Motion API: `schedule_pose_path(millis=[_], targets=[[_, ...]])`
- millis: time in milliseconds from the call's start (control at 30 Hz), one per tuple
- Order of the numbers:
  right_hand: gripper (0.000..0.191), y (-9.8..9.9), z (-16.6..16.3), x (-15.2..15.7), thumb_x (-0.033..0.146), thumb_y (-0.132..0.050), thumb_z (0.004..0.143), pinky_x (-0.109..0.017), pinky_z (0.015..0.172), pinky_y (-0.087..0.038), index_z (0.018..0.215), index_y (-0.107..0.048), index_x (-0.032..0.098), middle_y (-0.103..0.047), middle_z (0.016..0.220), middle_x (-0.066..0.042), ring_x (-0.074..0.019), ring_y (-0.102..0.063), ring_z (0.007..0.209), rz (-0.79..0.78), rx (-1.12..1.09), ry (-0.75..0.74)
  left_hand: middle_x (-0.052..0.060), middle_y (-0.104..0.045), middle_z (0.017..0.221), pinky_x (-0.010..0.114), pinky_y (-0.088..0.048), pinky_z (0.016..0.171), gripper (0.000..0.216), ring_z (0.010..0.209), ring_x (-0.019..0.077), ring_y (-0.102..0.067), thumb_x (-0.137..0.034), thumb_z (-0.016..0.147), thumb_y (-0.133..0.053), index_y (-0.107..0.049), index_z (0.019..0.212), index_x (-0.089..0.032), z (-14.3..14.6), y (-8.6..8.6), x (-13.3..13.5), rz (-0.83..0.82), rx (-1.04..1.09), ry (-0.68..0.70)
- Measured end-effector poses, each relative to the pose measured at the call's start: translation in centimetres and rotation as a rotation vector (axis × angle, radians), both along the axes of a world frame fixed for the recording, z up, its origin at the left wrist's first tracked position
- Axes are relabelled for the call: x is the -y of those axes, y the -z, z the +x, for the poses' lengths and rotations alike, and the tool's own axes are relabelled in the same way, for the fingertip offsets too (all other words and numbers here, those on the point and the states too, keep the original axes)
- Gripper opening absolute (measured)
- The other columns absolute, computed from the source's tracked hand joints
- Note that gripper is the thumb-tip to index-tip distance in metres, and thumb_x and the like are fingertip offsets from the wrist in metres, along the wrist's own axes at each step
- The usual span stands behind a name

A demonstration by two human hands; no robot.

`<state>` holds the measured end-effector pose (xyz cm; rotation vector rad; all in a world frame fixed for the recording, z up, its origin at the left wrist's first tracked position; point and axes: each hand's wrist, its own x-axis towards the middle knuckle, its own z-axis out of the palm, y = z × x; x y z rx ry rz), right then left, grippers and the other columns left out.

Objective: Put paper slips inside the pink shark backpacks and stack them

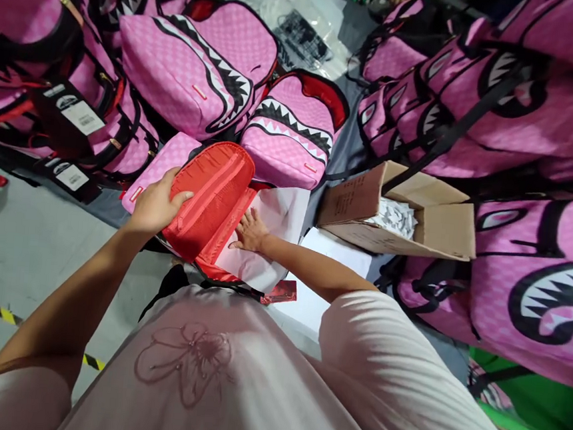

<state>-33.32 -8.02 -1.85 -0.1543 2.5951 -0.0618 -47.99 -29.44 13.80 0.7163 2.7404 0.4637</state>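
In front of my body lies a small pink backpack, unzipped, its red-lined flap raised and folded to the left. My left hand grips the edge of this flap, thumb on the red lining and fingers behind it. A sheet of white paper lies in the bag's opening and sticks out on the right. On this paper my right hand rests flat with fingers spread. A red tag hangs at the bag's near edge.
Two pink shark-mouth backpacks lie just beyond. An open cardboard box with white packets stands to the right, near white sheets. More pink bags are piled on both sides. Clear plastic bags lie at the back.
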Motion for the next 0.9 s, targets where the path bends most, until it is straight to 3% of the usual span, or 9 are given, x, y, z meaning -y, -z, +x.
schedule_pose_path(millis=[100,233,400,533,633,700,800,900], targets=[[0.092,0.4,-0.3,1.7,0.062,-0.060,0.088,-0.069,0.117,-0.003,0.157,-0.032,0.008,-0.024,0.163,-0.025,-0.0456,-0.016,0.149,-0.035,-0.002,0.039,0.011,-0.068,0.129,0.042,-0.049,0.099,0.060,0.119,0.0328,-0.064,-0.048,0.094,-0.053,-0.043,0.148,-0.024,0.6,-0.4,-0.3,0.008,-0.008,-0.021],[0.073,0.1,-0.9,3.6,0.048,-0.054,0.093,-0.069,0.117,-0.007,0.155,-0.037,0.014,-0.029,0.163,-0.018,-0.0431,-0.018,0.149,-0.057,-0.050,0.069,0.011,-0.068,0.129,0.044,-0.050,0.097,0.058,0.118,0.0347,-0.064,-0.048,0.094,-0.054,-0.045,0.146,-0.025,1.0,-0.4,-0.5,0.029,-0.013,-0.042],[0.092,-0.2,-0.8,3.3,0.063,-0.059,0.084,-0.069,0.119,-0.001,0.158,-0.032,0.015,-0.034,0.161,-0.017,-0.0445,-0.015,0.150,-0.038,-0.008,0.097,0.015,-0.069,0.126,0.046,-0.051,0.093,0.061,0.116,0.0375,-0.065,-0.051,0.093,-0.054,-0.045,0.147,-0.025,1.1,0.1,-0.2,0.033,-0.057,-0.057],[0.079,-0.3,-1.1,4.0,0.054,-0.056,0.088,-0.073,0.117,-0.001,0.157,-0.035,0.022,-0.028,0.164,-0.014,-0.0426,-0.016,0.151,-0.040,0.051,0.130,0.020,-0.066,0.130,0.049,-0.050,0.096,0.063,0.118,0.0381,-0.063,-0.048,0.095,-0.052,-0.042,0.150,-0.018,1.4,0.4,0.0,0.005,-0.119,-0.113],[0.077,-0.4,-1.5,4.6,0.056,-0.055,0.089,-0.077,0.113,-0.001,0.156,-0.038,0.022,-0.023,0.165,-0.016,-0.0445,-0.016,0.151,-0.035,0.004,0.170,0.023,-0.046,0.152,0.055,-0.035,0.112,0.058,0.140,0.0383,-0.045,-0.033,0.098,-0.047,-0.038,0.152,-0.013,2.6,0.6,-0.2,0.023,-0.293,-0.064],[0.071,-0.5,-1.9,5.0,0.055,-0.051,0.091,-0.075,0.114,-0.004,0.152,-0.044,0.020,-0.025,0.164,-0.017,-0.0436,-0.017,0.151,-0.059,-0.028,0.203,0.017,-0.032,0.163,0.059,-0.019,0.120,0.051,0.151,0.0344,-0.026,-0.022,0.099,-0.038,-0.043,0.150,-0.017,3.6,0.8,-0.7,0.048,-0.374,0.108],[0.057,-0.8,-2.2,5.3,0.045,-0.042,0.098,-0.061,0.118,-0.011,0.140,-0.058,0.011,-0.037,0.158,-0.019,-0.0373,-0.023,0.149,-0.114,-0.071,0.216,0.009,-0.035,0.162,0.057,-0.007,0.123,0.048,0.155,0.0291,-0.015,-0.016,0.099,-0.030,-0.057,0.138,-0.020,4.7,1.0,-1.6,0.032,-0.325,0.338],[0.067,-2.0,-0.9,4.2,0.049,-0.052,0.094,-0.062,0.118,-0.011,0.145,-0.051,0.007,-0.030,0.160,-0.024,-0.0411,-0.023,0.148,-0.092,-0.061,0.252,0.015,-0.038,0.160,0.066,-0.002,0.120,0.048,0.154,0.0399,-0.010,-0.038,0.099,-0.040,-0.062,0.134,-0.014,4.2,1.8,-2.0,-0.066,-0.271,0.194]])
